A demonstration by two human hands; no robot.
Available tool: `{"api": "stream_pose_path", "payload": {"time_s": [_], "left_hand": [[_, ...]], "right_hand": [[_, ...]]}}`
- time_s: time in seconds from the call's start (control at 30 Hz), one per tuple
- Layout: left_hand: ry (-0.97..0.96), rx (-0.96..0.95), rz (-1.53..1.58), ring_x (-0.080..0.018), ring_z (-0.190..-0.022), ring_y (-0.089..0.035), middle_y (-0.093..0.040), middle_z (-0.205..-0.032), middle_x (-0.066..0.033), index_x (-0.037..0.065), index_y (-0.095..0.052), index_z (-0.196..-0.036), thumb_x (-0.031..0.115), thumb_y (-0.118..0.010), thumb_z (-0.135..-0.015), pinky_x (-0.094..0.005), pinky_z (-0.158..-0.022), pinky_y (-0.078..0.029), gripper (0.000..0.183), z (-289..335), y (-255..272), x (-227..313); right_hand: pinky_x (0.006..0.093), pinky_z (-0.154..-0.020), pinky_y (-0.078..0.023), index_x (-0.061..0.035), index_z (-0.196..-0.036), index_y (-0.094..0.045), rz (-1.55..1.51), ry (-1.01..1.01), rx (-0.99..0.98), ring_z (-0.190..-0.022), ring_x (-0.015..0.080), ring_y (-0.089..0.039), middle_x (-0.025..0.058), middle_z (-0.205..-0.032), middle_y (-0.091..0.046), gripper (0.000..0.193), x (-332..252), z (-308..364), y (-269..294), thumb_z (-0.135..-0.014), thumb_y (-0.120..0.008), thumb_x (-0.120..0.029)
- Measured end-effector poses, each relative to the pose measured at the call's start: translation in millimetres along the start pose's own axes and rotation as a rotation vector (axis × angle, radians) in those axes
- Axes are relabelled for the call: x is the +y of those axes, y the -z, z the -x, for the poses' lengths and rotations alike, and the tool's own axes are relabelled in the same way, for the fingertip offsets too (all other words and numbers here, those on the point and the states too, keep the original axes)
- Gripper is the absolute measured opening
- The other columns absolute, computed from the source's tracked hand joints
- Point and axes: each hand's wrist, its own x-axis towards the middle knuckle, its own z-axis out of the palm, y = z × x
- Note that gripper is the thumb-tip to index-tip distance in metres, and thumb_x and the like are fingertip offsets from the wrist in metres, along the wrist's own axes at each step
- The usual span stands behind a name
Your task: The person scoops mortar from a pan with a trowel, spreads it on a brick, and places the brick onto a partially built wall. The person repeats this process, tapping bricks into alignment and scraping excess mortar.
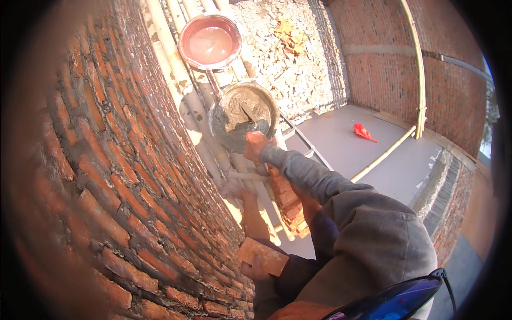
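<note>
The right hand (256, 146) of the person is curled in a fist around the handle of a dark metal trowel (249, 116); the handle itself is mostly hidden. The blade stands tilted in wet grey mortar (240, 100), inside a round bucket (277, 113). The left hand (256, 269) grips a flat orange-red clay brick (274, 259) low down, near the rough brick wall (122, 184); its exact finger positions one cannot tell. Beyond the mortar, a reddish round bucket (186, 46) rests upon pale bamboo poles (161, 24).
</note>
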Motion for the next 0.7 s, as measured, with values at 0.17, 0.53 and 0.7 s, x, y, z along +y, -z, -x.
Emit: {"api": "stream_pose_path", "payload": {"time_s": [0.17, 0.53, 0.7], "left_hand": [[0.104, -0.006, 0.049, -0.0235, -0.094, -0.067, -0.067, -0.113, -0.0171, -0.014, -0.062, -0.125, 0.011, -0.062, -0.091, -0.0371, -0.078, -0.056, 0.042, 1, 14, -7], [-0.027, 0.052, -0.097, -0.0252, -0.083, -0.067, -0.071, -0.097, -0.0204, -0.012, -0.069, -0.111, 0.011, -0.066, -0.085, -0.0404, -0.071, -0.056, 0.035, -12, 26, -46], [-0.006, 0.044, -0.057, -0.0251, -0.085, -0.067, -0.071, -0.099, -0.019, -0.014, -0.068, -0.113, 0.014, -0.065, -0.086, -0.0399, -0.072, -0.056, 0.039, -9, 27, -32]], "right_hand": [[0.044, -0.058, -0.054, 0.0015, -0.087, -0.063, -0.235, -0.004, 0.151, -0.067, 0.03, -0.067, 0.0172, -0.079, -0.071, 0.008, -20, 37, -16, -0.087, -0.061, -0.006], [0.0377, -0.064, -0.052, -0.0094, -0.086, -0.069, -1.921, -0.367, 0.127, -0.067, 0.0279, -0.065, 0.0097, -0.084, -0.069, 0.014, 92, -18, -41, -0.089, -0.067, -0.023], [0.0424, -0.076, -0.055, -0.0066, -0.086, -0.073, -0.042, 0.028, 0.239, -0.086, 0.0347, -0.073, 0.0156, -0.094, -0.076, 0.029, 87, -105, -53, -0.084, -0.071, -0.035]]}}
